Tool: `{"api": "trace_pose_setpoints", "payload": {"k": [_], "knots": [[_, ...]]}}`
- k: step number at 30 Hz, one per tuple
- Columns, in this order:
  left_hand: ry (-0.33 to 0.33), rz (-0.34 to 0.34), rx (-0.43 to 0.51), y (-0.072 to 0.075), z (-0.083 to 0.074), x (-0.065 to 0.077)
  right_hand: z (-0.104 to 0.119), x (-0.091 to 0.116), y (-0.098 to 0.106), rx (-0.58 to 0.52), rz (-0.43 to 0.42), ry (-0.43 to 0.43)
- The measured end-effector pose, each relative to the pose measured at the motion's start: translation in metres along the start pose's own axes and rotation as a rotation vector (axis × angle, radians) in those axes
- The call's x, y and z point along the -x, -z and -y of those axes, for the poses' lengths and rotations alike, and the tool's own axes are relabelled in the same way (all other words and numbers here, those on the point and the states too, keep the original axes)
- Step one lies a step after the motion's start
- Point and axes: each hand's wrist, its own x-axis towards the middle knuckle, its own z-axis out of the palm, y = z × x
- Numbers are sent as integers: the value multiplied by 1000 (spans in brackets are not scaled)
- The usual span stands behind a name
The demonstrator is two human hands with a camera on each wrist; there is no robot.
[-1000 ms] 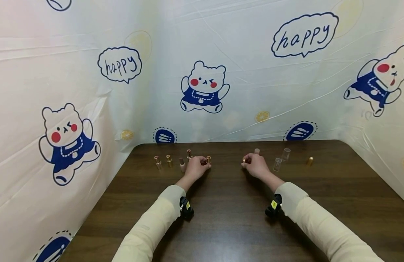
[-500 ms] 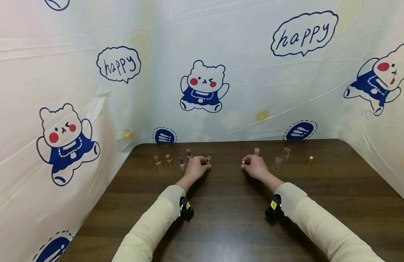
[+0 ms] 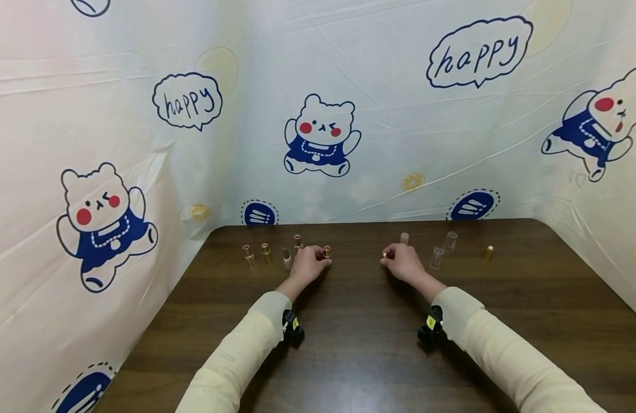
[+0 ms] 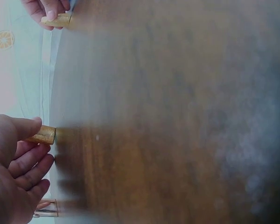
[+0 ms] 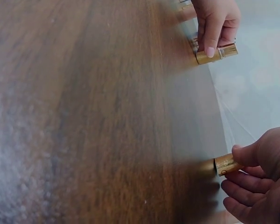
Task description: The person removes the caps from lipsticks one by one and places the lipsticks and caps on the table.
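In the head view my left hand pinches an uncapped gold lipstick tube, which stands upright at the table's far side. Its shiny, narrower upper part shows in the right wrist view. My right hand is a short way to the right and holds a gold lipstick cap between thumb and fingers. That cap's lower end is at or close to the tabletop; contact is hard to tell. A gap separates the tube and the cap. Curled fingers partly hide both pieces.
Left of my left hand stand several lipstick tubes, among them a gold one and a pinkish one. Around my right hand are a pinkish cap, two clear caps and a gold cap. A printed curtain rises behind the table.
Almost nothing differs. My left hand and its tube have shifted very slightly left, and my right hand with the cap a touch right; both keep their hold.
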Motion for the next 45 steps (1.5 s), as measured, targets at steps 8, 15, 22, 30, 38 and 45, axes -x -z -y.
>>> {"api": "trace_pose_setpoints", "payload": {"k": [8, 15, 22, 30, 38, 45], "knots": [[5, -15, 1, 1, 1, -1, -1, 0, 2, 12, -8, -8], [29, -6, 0, 1, 2, -1, -1, 0, 1, 7, -3, -28], [22, -12, 7, 2, 4, -1, -2, 0, 1, 18, -13, -22], [35, -34, 3, 5, 4, -1, -1, -1, 3, -9, -13, -16], [69, -27, 44, 9, 0, -2, 1, -4, 8, -29, -49, 19], [16, -9, 107, 14, -8, -6, 10, -3, 19, -18, -65, 66]]}}
